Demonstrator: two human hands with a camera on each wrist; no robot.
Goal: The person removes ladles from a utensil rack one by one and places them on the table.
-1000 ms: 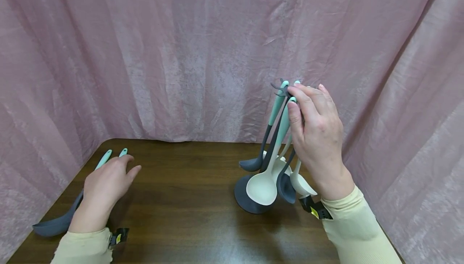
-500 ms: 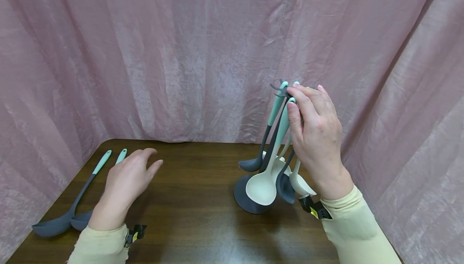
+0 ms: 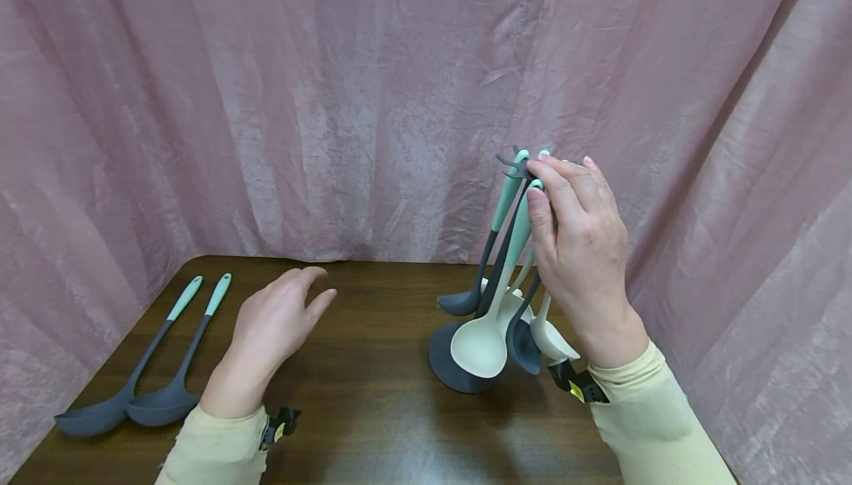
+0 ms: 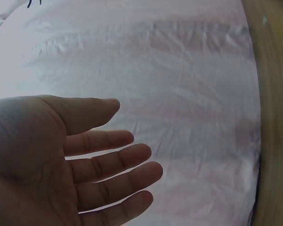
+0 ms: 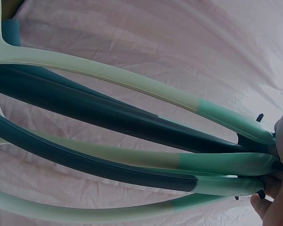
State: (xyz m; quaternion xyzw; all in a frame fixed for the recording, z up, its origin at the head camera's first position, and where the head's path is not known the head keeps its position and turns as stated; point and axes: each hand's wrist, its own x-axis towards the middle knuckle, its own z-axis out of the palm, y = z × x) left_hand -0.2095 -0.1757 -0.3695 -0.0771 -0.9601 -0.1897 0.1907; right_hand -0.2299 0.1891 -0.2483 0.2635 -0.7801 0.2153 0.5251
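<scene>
My left hand [image 3: 277,322] is raised above the table, holding nothing. Its thumb and fingers stand apart in the left wrist view. Left of it lie two dark grey ladles [image 3: 166,400] [image 3: 100,415] with mint handles, side by side. My right hand [image 3: 584,256] holds the hooked top of a dark utensil stand [image 3: 452,367], thumb by the mint handle end of a hanging white ladle [image 3: 479,348]. Other grey and white utensils hang round the pole, among them a dark ladle [image 3: 462,302]. In the right wrist view, the fingers [image 5: 262,205] meet the hooks; the palm side is partly cut off.
A brown wooden table [image 3: 373,411] carries everything. Pink curtains [image 3: 373,100] rise behind it and along both sides. The loose ladles lie close to the table's left edge.
My left hand has moved right, away from the two grey ladles, which now show fully. The right hand and the stand have stayed in place.
</scene>
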